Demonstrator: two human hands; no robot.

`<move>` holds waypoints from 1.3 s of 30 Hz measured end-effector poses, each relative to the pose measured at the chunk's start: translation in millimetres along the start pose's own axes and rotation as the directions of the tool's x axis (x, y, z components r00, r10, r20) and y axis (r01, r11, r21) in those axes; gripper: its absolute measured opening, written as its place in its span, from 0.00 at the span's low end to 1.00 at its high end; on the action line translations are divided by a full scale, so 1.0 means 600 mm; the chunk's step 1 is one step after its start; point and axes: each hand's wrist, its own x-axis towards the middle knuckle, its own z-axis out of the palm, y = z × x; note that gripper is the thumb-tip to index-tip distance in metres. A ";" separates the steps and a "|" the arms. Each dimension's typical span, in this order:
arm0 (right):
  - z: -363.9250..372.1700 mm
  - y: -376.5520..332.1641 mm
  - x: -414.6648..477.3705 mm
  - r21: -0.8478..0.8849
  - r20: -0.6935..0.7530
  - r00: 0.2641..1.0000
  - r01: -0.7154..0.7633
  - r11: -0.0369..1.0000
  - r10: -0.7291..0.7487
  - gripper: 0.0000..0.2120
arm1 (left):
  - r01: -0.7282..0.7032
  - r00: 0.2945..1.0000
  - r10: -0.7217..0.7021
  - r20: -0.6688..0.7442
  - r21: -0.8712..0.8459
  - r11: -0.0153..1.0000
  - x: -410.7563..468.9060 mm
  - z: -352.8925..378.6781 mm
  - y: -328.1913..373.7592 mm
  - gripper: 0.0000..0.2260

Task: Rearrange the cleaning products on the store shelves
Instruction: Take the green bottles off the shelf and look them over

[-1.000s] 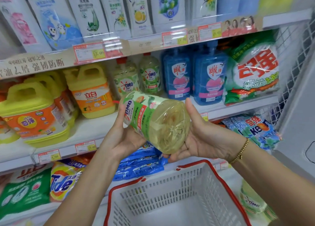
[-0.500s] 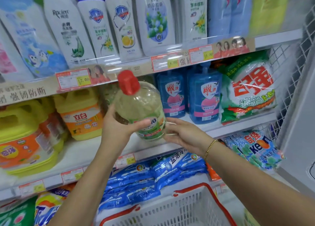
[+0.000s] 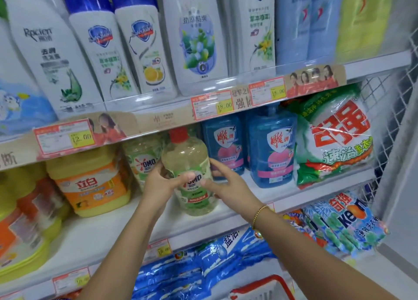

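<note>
A clear OMO bottle with a red cap and a green label stands upright on the white middle shelf. My left hand grips its left side, thumb across the label. Against the bottle's right side rests my right hand, its fingers wrapped toward the back. A second OMO bottle stands just behind and to the left.
Yellow jugs fill the shelf's left, blue bottles and a green-white powder bag its right. White shampoo bottles line the shelf above. Blue bags lie below, and a red-rimmed basket sits at the bottom.
The bottle went from lying tilted in both hands above the basket to upright, then forward onto the middle shelf. Both hands moved with it.
</note>
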 end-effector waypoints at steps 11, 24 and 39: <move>-0.007 0.060 0.042 -0.371 -0.102 0.992 0.025 0.928 -0.068 0.22 | 0.148 0.986 -0.102 -0.133 0.404 0.903 -0.011 0.036 -0.076 0.24; -0.005 0.097 0.031 -0.884 -0.067 0.997 -0.040 0.465 -0.042 0.15 | 0.338 0.923 -0.285 -0.259 0.187 0.923 0.092 0.061 -0.096 0.29; 0.000 0.105 0.027 -0.920 -0.046 0.994 -0.003 0.392 -0.100 0.16 | 0.057 0.867 0.085 -0.492 0.266 0.962 0.072 0.009 -0.086 0.18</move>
